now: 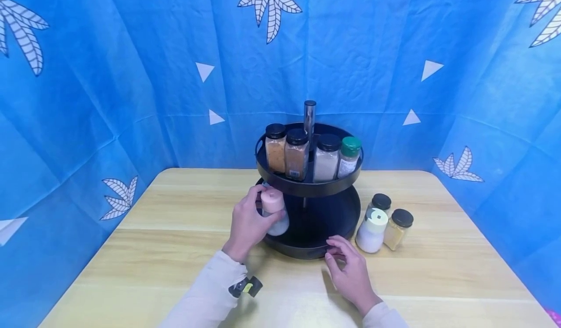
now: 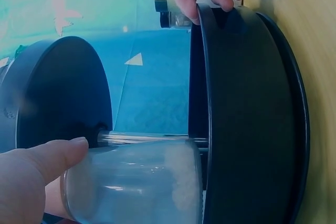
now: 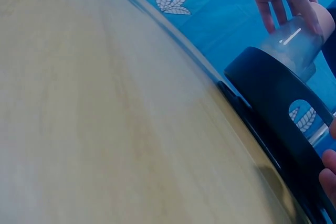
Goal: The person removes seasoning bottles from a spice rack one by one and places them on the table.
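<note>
Left hand (image 1: 250, 221) holds the pink-capped jar (image 1: 279, 227), thumb on the near side, fingers round the far side, spread about as wide as the jar. Jar is at the left of the lower tray (image 1: 326, 221), roughly upright, cap just below the rim of the upper tray (image 1: 307, 187). The tray's rim hides the base in the right wrist view, so can't tell if it's down on the floor or just above it. Right hand (image 1: 350, 274) is at the near right rim of the lower tray, fingers bent and close together; can't tell if they pinch the rim or only touch it. Step in hand looks like seating the jar. To do it well: hold it vertical, since headroom under the upper tray is tight and a tilt could knock the cap. Get the whole base inside the rim before easing the grip, or it may perch and tip. Steady the rim with the right hand; the tray might swivel if pushed. Withdraw left fingers sideways to the left, not up: the green-capped jar (image 1: 348, 164) and three black-capped ones stand overhead. Right forearm should stay clear of the white-capped bottle (image 1: 371, 238) at right.
</note>
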`<state>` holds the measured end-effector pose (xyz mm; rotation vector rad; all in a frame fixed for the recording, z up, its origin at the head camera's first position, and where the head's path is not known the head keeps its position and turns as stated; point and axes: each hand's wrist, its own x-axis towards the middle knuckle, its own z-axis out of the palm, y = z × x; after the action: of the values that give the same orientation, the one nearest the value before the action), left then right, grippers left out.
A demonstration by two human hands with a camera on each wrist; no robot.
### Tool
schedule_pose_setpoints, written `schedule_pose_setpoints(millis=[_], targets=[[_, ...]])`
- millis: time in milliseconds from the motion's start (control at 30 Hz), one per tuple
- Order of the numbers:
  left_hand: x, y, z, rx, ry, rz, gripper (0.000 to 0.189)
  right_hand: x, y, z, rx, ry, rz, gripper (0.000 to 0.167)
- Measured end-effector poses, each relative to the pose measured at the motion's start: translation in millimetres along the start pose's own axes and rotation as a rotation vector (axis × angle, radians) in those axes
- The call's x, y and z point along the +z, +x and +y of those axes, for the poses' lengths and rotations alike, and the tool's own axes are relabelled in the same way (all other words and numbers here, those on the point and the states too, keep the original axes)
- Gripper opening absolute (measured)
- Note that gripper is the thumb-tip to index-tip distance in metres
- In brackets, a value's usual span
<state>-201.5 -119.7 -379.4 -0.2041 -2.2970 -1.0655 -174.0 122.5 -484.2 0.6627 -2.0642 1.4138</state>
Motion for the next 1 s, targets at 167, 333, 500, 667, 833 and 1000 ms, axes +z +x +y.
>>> schedule_pose_setpoints(millis=[167,333,500,667,833,1000], targets=[[-1.8,0.7,-0.2,-0.01,0.005,0.0,0.063,-0.6,1.6,-1.4,-0.014,-0.016,0.01,0.038],[-4.2,1.2,-2.8,-0.022,0.013,0.008,0.062,0.8,2.9,-3.9,-0.015,-0.028,0.02,0.038],[-7.6,2.5,-5.2,-0.04,0.035,0.013,0.063,0.5,1.8,-4.1,0.003,-0.022,0.011,0.038],[-11.7,4.8,-5.2,-0.06,0.039,0.013,0.065,-0.8,0.5,-1.4,0.01,0.0,-0.001,0.037],[-15.7,7.8,-6.8,-0.081,0.048,0.012,0.064,-0.8,0.7,0.6,0.008,0.006,-0.005,0.036],[-19.0,9.8,-10.9,-0.091,0.062,0.017,0.063,-1.2,0.7,1.4,0.011,-0.002,-0.014,0.035]])
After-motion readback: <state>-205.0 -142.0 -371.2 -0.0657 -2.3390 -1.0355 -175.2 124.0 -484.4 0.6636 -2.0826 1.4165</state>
